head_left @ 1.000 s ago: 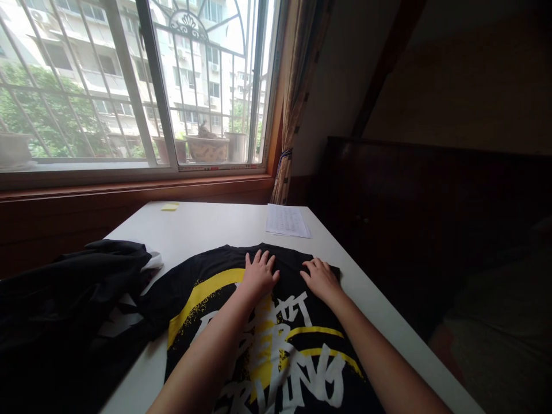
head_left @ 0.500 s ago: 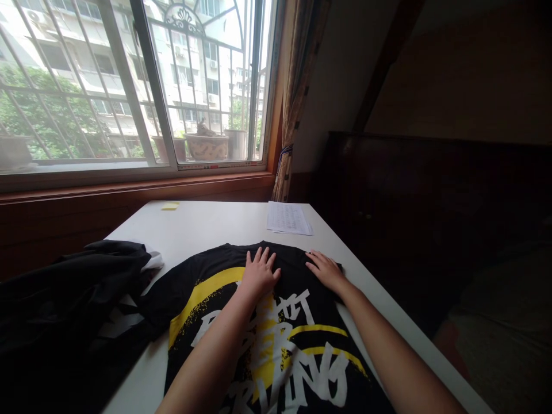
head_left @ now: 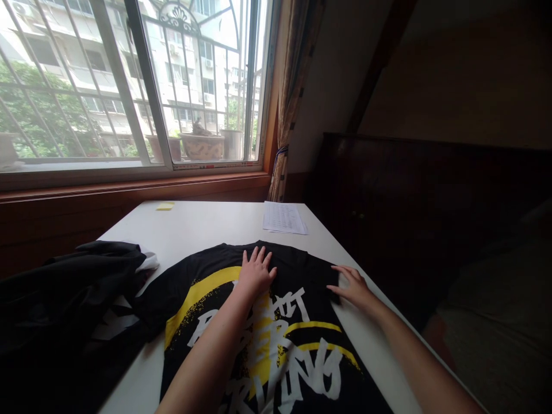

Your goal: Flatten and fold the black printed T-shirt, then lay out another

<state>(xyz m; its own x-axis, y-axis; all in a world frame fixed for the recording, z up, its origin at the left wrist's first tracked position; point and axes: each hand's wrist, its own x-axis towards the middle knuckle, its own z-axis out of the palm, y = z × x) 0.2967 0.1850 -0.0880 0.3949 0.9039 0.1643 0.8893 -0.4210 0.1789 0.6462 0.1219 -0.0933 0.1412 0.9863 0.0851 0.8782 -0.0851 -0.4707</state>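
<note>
A black T-shirt (head_left: pixel 297 264) with yellow bands and white lettering lies spread on a white table (head_left: pixel 207 221). My left hand (head_left: pixel 257 271) rests flat on its upper middle, just below the collar, fingers spread. At the shirt's right sleeve is my right hand (head_left: pixel 354 287), its fingers apart and the fingertips at the sleeve's edge. Neither hand has cloth closed between its fingers.
Dark clothes (head_left: pixel 99 270) lie bunched at the left, touching the shirt's left sleeve. Printed sheets (head_left: pixel 284 218) lie near the table's far right corner, a yellow note (head_left: pixel 165 206) near the far left one. A barred window (head_left: pixel 194 86) and a tied curtain (head_left: pixel 287 115) stand behind.
My right hand has moved right, from the shirt's shoulder to the edge of its right sleeve. My left hand stays on the shirt. The whole view has shifted slightly.
</note>
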